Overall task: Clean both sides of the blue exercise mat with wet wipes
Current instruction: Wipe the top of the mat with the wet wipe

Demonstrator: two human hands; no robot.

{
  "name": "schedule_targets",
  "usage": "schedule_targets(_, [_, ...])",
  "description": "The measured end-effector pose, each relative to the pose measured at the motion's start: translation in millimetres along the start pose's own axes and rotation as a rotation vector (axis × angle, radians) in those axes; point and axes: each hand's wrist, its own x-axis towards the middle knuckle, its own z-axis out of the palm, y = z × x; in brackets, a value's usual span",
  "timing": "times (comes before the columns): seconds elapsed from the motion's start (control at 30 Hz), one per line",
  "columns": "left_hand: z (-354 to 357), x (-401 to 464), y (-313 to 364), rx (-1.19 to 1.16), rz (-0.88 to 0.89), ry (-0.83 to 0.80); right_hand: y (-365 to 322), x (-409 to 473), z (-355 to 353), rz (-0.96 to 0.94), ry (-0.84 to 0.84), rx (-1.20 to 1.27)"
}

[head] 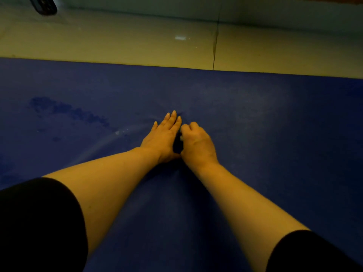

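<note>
Head view: the blue exercise mat (255, 118) lies flat on a pale tiled floor (117, 42) and fills most of the frame, its far edge running across the upper part of the picture. Both bare forearms reach forward over it, with black sleeves (35, 222) at the bottom corners. The left hand (163, 134) rests palm down on the mat near its middle, fingers straight and held close together. Just beside it, touching at the heel, the right hand (196, 142) is curled with its fingers bent under; a small pale scrap shows at its thumb side, too small to say whether it is a wipe. The mat puckers slightly ahead of the fingertips. Darker damp-looking patches (66, 110) mark the mat to the left. A dark object (44, 5) sits at the top left corner on the floor.
</note>
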Motion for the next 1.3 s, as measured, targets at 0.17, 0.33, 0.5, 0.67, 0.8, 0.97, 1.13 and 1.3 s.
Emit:
schedule_targets(0.17, [1, -2, 0, 0.003, -0.006, -0.001, 61, -6, -29, 0.170, 0.088, -0.005])
schedule_targets(0.33, [1, -3, 6, 0.058, -0.034, 0.012, 34, -21, -15, 0.275, 0.163, -0.038])
schedule_targets(0.5, [3, -13, 13, 0.064, -0.055, -0.005, 14, -43, -3, -0.018, -0.009, 0.006])
schedule_targets(0.67, [-9, -34, 21, 0.237, -0.002, -0.237, 72, -53, -34, 0.275, 0.090, -0.063])
schedule_targets(0.8, [0, -59, 29, 0.335, -0.013, -0.303, 26, -61, -21, 0.261, 0.030, -0.122])
schedule_targets(0.97, [18, -79, 36, 0.345, -0.064, -0.264, -6, -80, -8, 0.004, -0.169, -0.072])
schedule_targets(1.13, [21, -93, 42, 0.325, -0.091, -0.309, 55, -87, -39, 0.259, -0.046, -0.133])
schedule_targets(1.3, [35, -101, 54, 0.312, -0.139, -0.262, 18, -96, -23, 0.265, -0.063, -0.145])
